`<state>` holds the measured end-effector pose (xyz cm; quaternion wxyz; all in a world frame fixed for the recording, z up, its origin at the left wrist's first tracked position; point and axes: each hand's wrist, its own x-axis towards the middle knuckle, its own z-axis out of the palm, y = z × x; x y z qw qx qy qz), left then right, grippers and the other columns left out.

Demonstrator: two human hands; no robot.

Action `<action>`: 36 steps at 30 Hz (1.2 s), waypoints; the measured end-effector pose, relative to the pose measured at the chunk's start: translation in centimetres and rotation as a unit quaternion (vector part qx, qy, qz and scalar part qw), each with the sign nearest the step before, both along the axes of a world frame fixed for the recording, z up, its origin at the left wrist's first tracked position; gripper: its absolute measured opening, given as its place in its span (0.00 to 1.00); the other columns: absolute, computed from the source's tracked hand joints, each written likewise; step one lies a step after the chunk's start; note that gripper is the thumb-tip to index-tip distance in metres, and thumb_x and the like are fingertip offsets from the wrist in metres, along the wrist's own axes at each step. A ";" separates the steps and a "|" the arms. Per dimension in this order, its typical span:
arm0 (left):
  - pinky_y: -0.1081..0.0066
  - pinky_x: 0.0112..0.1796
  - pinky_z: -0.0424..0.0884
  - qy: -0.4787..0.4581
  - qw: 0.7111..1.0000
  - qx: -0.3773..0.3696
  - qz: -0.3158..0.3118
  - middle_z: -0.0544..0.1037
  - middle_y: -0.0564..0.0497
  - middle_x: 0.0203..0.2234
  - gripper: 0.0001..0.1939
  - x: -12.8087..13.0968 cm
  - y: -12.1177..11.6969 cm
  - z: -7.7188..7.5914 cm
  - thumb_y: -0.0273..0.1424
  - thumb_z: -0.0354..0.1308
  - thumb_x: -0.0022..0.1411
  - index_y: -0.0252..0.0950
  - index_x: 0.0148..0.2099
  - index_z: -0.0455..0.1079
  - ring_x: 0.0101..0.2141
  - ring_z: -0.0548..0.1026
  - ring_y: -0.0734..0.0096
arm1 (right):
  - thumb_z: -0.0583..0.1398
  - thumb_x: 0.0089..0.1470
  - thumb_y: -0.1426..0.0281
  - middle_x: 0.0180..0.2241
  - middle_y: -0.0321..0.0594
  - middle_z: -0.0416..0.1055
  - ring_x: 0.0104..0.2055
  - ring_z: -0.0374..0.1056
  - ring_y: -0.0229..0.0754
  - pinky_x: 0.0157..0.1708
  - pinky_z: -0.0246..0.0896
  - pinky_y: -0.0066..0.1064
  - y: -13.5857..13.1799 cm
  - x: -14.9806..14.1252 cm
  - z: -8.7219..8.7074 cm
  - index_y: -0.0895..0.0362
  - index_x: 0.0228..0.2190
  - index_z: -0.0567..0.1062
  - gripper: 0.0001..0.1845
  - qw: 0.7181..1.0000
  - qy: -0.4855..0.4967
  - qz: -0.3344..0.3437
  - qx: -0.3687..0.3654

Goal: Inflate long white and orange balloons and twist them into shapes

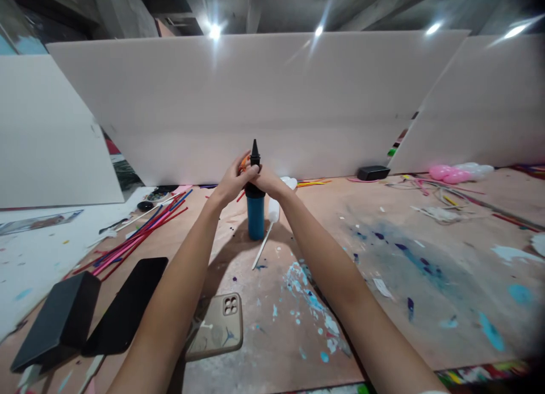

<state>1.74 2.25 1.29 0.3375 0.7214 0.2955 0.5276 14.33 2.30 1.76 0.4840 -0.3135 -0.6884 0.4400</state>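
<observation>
A blue balloon hand pump (256, 218) with a black top and pointed nozzle stands upright on the paint-stained table. My left hand (233, 181) is closed at its upper part, the thumb lying across the black neck. Something small and orange (244, 163) shows by the left fingers; its kind is unclear. From the other side my right hand (269, 180) wraps the pump's top, its fingers partly hidden behind the pump and my left hand. A partly inflated white balloon (273, 211) with a thin uninflated tail lies just right of the pump, partly behind my right wrist.
A phone case (230, 331), a black phone (128, 303) and a dark box-shaped device (59, 320) lie near me on the left. Long uninflated balloons (140, 235) are bundled beyond them. White boards (272, 104) stand behind; a small black box (373, 172) and pink balloons (451, 173) sit at right.
</observation>
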 end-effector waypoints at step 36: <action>0.77 0.19 0.63 -0.074 0.984 -0.072 -0.142 0.64 0.59 0.21 0.13 1.0 -5.3 3.8 0.38 0.61 0.58 0.36 0.38 0.64 0.17 0.65 0.81 | 0.66 0.50 0.54 0.30 0.34 0.71 0.30 0.65 0.34 0.29 0.61 0.27 -3.6 3.4 4.7 0.51 0.28 0.75 0.14 0.940 0.322 0.087 0.072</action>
